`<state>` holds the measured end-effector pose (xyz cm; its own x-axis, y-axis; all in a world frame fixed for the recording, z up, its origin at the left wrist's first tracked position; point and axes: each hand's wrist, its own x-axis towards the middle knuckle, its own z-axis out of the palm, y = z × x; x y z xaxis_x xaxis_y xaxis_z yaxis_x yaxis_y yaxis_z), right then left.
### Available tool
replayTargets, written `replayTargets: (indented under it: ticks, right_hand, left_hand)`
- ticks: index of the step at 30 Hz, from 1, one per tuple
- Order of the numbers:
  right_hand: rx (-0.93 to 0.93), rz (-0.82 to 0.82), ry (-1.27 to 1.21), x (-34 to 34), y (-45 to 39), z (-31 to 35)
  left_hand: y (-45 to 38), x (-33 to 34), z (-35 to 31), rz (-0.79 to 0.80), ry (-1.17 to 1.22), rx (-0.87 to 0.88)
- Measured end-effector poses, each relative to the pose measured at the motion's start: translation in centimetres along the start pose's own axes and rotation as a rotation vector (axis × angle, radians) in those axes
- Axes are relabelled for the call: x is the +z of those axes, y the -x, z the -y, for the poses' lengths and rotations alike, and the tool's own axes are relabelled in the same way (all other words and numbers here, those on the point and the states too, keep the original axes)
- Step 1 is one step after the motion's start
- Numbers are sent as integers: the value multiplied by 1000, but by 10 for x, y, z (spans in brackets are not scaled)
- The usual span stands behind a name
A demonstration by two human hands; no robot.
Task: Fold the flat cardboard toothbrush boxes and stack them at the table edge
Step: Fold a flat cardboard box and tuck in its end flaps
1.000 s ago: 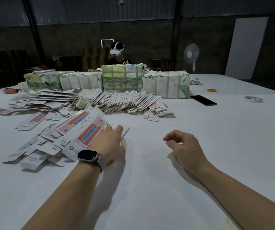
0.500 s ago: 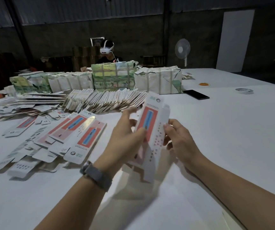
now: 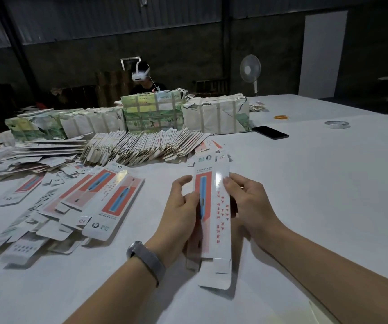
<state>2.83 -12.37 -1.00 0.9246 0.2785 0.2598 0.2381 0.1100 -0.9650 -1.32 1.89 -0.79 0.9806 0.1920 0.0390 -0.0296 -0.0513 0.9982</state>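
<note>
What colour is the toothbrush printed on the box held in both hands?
Blue, on a red panel of the white box; the head view shows it.

A single head-worn view looks forward and steeply down across the white counter [image 3: 305, 183], its wide lens bending the far edges. Both forearms enter from the bottom of the frame, with the left hand [image 3: 179, 213] and right hand [image 3: 246, 202] close below the lens at lower centre. The far wall and a standing fan [image 3: 250, 71] sit small in the upper frame, well away.
</note>
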Motion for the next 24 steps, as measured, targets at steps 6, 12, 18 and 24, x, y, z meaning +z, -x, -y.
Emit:
replayTargets:
  ticks: [6,12,18,24]
  right_hand:
    - [-32,7,-87,4,-2,-1]
    - [-143,-55,91,3,-7,-14]
    - [-48,-140,180,-3,-12,-15]
    - [-3,-7,63,-6,-11,-13]
  left_hand:
    - [2,8,3,100,69,90]
    - [2,11,4,175,314,-76]
    - [-6,-5,4,80,141,-18]
    - [-3,-3,4,89,121,-12]
